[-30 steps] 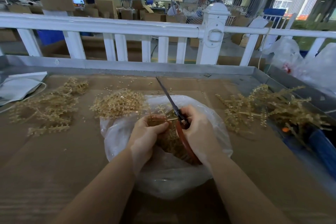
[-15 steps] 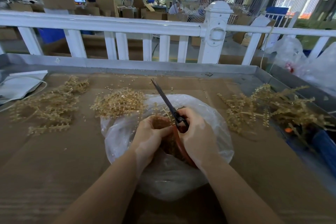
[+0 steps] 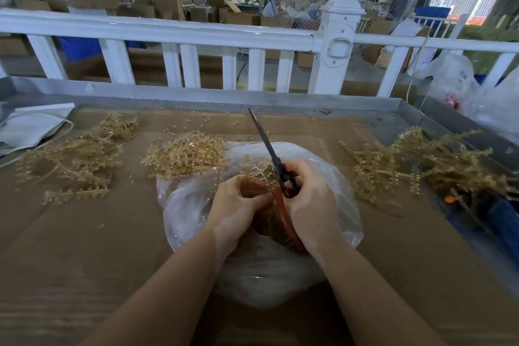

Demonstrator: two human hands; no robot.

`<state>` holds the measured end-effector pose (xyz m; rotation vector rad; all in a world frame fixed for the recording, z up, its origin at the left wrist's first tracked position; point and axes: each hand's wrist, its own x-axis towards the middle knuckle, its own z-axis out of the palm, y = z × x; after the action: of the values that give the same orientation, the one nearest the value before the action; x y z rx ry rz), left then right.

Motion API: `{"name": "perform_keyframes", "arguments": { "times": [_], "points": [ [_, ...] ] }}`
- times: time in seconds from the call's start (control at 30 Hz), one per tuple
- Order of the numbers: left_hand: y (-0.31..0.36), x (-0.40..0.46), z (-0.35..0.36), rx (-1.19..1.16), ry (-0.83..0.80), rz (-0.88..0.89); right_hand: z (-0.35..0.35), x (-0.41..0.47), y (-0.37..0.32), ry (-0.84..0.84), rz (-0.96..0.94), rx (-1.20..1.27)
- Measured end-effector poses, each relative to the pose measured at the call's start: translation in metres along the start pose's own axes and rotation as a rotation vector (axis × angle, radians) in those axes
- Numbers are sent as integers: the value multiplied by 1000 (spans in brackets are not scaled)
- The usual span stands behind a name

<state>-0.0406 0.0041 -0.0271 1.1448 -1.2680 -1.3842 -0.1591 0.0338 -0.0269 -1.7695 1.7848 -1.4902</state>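
Note:
My right hand (image 3: 309,205) grips a pair of scissors (image 3: 266,146) with orange-red handles; the dark blades point up and away, closed together. My left hand (image 3: 238,205) is curled around a tan plastic sprig (image 3: 257,168) just left of the scissor pivot. Both hands hover over an open clear plastic bag (image 3: 339,185) that lies on the cardboard-covered table (image 3: 112,247). The bag holds small tan pieces, mostly hidden by my hands.
Piles of tan plastic sprigs lie at the left (image 3: 75,157), centre (image 3: 188,154) and right (image 3: 421,166). A white paper with a cord (image 3: 31,126) sits far left. A metal rim and white railing (image 3: 168,34) border the table's far side; plastic bags (image 3: 477,93) at far right.
The scissor blades have swung a little, from tilted left toward more upright. My left hand has curled tighter around the sprig beside the scissors. The piles have not moved.

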Motion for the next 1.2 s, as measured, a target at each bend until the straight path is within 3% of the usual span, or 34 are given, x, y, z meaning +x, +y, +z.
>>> {"name": "perform_keyframes", "arguments": {
  "times": [0.37,0.67,1.07,1.2],
  "points": [
    [-3,0,2,-46,-69,16,1,1,-5,-22,38,-112],
    [-4,-2,1,-92,-19,46,-1,10,-10,-83,110,-24],
    [10,13,-8,-624,115,-123,-34,-5,-21,-112,-22,-139],
    [24,25,-20,-718,206,-130,-44,-15,-16,-215,50,-114]
  ]
}}
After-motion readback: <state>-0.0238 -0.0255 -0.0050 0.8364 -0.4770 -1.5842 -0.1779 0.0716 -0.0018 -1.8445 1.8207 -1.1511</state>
